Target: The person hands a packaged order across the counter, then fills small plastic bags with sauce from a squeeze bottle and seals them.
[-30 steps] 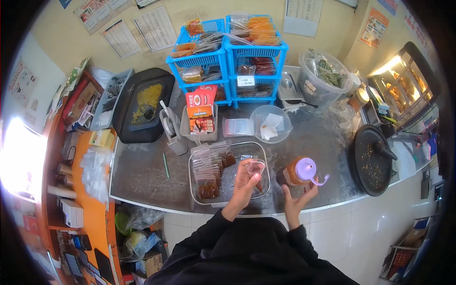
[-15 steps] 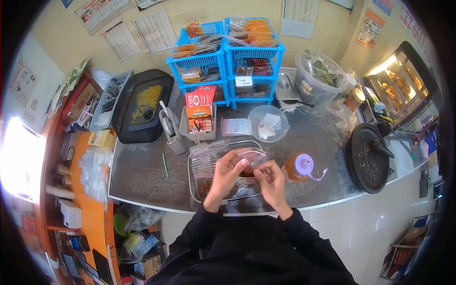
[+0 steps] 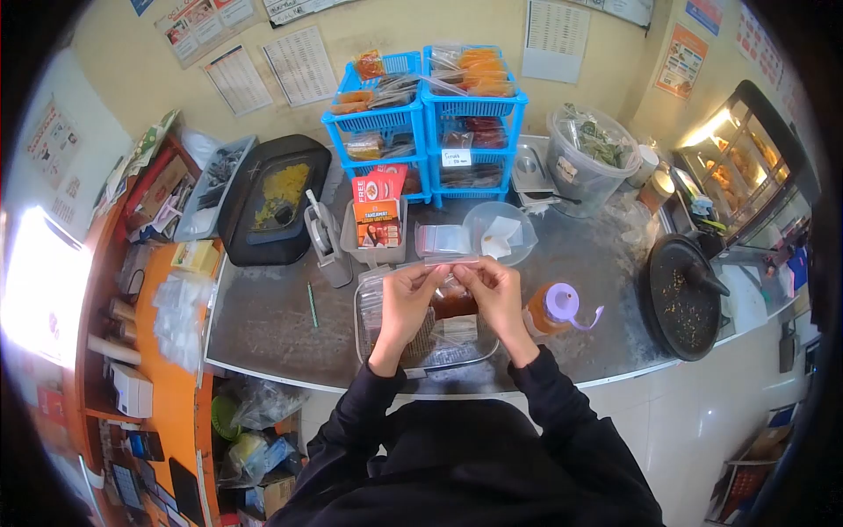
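Note:
Both hands are over a wire basket (image 3: 428, 358) on the counter. My left hand (image 3: 408, 303) and my right hand (image 3: 494, 299) pinch the top strip of a small clear zip bag (image 3: 454, 301), which hangs between them with brown sauce in its lower part. Thumbs and fingertips meet near the middle of the zip. Several filled bags lie in the basket below, partly hidden by my hands. Close to my right hand stands a sauce bottle (image 3: 549, 309) with a lilac cap.
Behind the basket are a clear round bowl (image 3: 524, 249), a stack of empty zip bags (image 3: 442, 238), a tape dispenser (image 3: 328, 246) and blue racks (image 3: 472, 167) of filled bags. A stone mortar (image 3: 680, 303) stands right, a black tray (image 3: 241, 233) left, with a green pencil (image 3: 313, 305) nearer.
The zip bag has been raised and turned so its top strip lies level. Both hands have moved up slightly and now grip that strip from either side. My view has shifted slightly.

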Demonstrator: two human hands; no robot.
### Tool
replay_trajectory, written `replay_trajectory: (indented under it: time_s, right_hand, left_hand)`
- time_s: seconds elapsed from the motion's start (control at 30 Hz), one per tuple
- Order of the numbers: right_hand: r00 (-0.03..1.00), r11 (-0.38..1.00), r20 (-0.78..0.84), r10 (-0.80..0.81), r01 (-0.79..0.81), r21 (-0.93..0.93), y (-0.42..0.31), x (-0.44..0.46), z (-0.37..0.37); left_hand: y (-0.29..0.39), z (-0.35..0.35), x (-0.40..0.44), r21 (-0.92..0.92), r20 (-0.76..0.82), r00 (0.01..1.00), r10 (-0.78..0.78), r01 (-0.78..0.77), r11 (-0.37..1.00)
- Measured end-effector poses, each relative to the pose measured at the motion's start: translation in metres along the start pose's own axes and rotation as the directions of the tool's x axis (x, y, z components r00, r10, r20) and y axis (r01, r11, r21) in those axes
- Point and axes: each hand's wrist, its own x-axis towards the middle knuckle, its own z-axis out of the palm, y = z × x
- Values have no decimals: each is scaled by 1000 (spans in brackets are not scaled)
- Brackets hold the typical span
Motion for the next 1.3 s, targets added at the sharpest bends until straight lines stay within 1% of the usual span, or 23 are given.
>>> replay_trajectory:
  time_s: [0.1,0.2,0.23,0.3,0.33,0.43,0.47,0.53,0.57,0.63,0.67,0.77,0.87,0.97,1.0,1.07,1.1,1.13,1.17,1.2,1.23,1.27,1.3]
  right_hand:
    - [999,995,-53,-10,16,96,3,-3,10]
    - [999,989,-14,35,-33,142,5,-10,13]
    - [999,994,-11,31,-29,106,5,-12,13]
    - [1000,999,-10,23,-22,32,7,-19,14]
    - [996,996,-18,-87,86,-24,14,-21,16]
    - [998,997,3,-68,68,-23,28,-29,16]
    - [1000,998,16,6,-7,58,27,-33,15]
    - [994,999,101,35,-35,-1,27,-38,2]
    - [989,998,141,52,-48,-31,28,-41,-4]
    - [991,997,125,56,-50,-50,43,-54,-6]
    - [991,997,117,60,-53,-59,51,-60,-6]
    - [999,983,39,6,2,-185,68,-62,0]
    - [999,953,31,18,-8,-302,70,-48,1]
    - [994,923,102,23,18,-384,80,-30,-4]
    - [998,949,43,53,-37,-312,87,-29,-3]
    - [990,979,-70,120,-130,-154,101,-24,-2]
    - [998,950,-57,42,-57,-308,106,-25,-5]
    - [999,891,-32,-32,14,-453,112,-28,-8]
    - [995,806,1,-102,83,-586,117,-32,-10]
    - [995,710,90,-43,94,-698,121,-36,-10]
    - [986,600,166,30,115,-792,125,-41,-8]
    - [967,479,227,115,146,-865,129,-46,-6]
    - [963,412,241,122,172,-895,129,-49,-5]
  left_hand:
    - [-1,-1,-3,-15,-39,998,46,-46,999]
    - [-5,-2,-10,-2,-75,995,59,-60,998]
    - [-7,-2,-14,3,-87,994,59,-59,998]
    - [-4,-1,-22,118,-111,993,35,-22,993]
    - [-4,-1,-27,175,-123,992,23,-1,985]
    - [-17,-6,-37,144,-118,993,-14,31,989]
    - [-23,-11,-38,40,-54,998,-34,37,999]
    - [-40,-27,-38,-166,79,995,-54,66,984]
    - [-49,-33,-41,-161,112,992,-66,84,983]
    - [-69,-44,-50,-149,179,980,-90,118,982]
    - [-83,-46,-54,-107,156,981,-117,135,985]
    - [-92,-45,-52,-89,115,971,-211,222,971]
    - [-77,-50,-28,122,212,969,-127,103,987]
    - [-89,-61,2,235,341,933,-113,31,972]
    - [-82,-61,12,319,360,925,-124,3,948]
    - [-90,-67,30,233,363,875,-321,249,940]
    - [-99,-71,36,190,372,831,-414,369,910]
    - [-114,-79,42,292,360,872,-332,232,928]
    - [-132,-87,50,391,360,901,-243,91,916]
    - [-133,-88,54,481,372,916,-151,-52,875]
    - [-134,-88,57,629,370,924,-96,-173,758]
    - [-135,-89,58,748,378,925,-42,-278,602]
    - [-130,-87,58,835,394,919,11,-363,414]
